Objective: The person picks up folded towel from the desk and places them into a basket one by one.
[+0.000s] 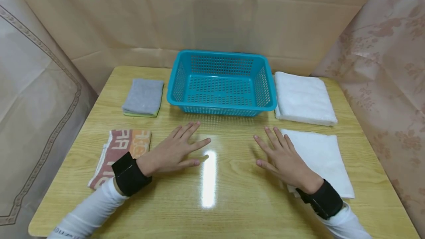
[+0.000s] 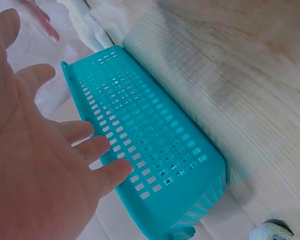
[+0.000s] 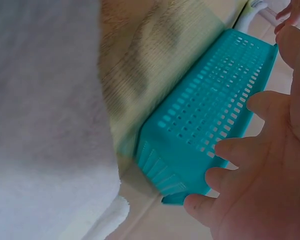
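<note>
Your left hand (image 1: 170, 152) and right hand (image 1: 288, 160) are spread, empty, seemingly at standby. Likely next: grip the white towel (image 1: 327, 158) beside your right hand.

A long white fabric sleeve (image 1: 94, 205) is worn on the left, marked near its lower visible end with small dark lettering (image 1: 63, 232). A plain-looking white cloth sleeve (image 1: 346, 222) is worn on the right. The left wrist is wrapped by a wide black cuff-like band (image 1: 132, 175), the right by a similar black strap (image 1: 322, 199). Both hands are left bare.
</note>
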The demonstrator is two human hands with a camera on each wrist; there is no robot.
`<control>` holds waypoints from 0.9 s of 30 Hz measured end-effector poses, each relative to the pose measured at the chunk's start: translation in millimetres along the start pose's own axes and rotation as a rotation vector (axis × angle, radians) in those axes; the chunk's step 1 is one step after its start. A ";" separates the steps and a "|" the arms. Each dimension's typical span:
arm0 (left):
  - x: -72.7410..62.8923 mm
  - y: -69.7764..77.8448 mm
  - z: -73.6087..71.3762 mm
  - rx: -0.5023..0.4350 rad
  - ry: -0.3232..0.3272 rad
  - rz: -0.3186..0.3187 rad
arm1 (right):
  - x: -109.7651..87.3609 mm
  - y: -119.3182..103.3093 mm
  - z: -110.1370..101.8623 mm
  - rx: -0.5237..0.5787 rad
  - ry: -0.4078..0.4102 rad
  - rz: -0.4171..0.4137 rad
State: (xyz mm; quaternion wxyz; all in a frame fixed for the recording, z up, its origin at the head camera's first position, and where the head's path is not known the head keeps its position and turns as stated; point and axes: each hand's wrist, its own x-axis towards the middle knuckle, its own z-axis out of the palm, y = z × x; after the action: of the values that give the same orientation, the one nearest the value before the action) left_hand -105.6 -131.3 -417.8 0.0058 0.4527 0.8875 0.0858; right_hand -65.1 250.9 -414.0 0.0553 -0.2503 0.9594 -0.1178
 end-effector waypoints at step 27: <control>-4.5 -3.8 -0.3 -0.011 0.000 0.017 | -16.9 14.2 -10.1 0.000 0.017 0.121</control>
State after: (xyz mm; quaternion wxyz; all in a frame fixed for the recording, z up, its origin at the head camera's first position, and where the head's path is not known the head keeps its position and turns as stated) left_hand -106.0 -137.3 -418.4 0.0077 0.4602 0.8831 0.0905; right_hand -58.8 273.3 -407.1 0.0541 -0.1910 0.9731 -0.1167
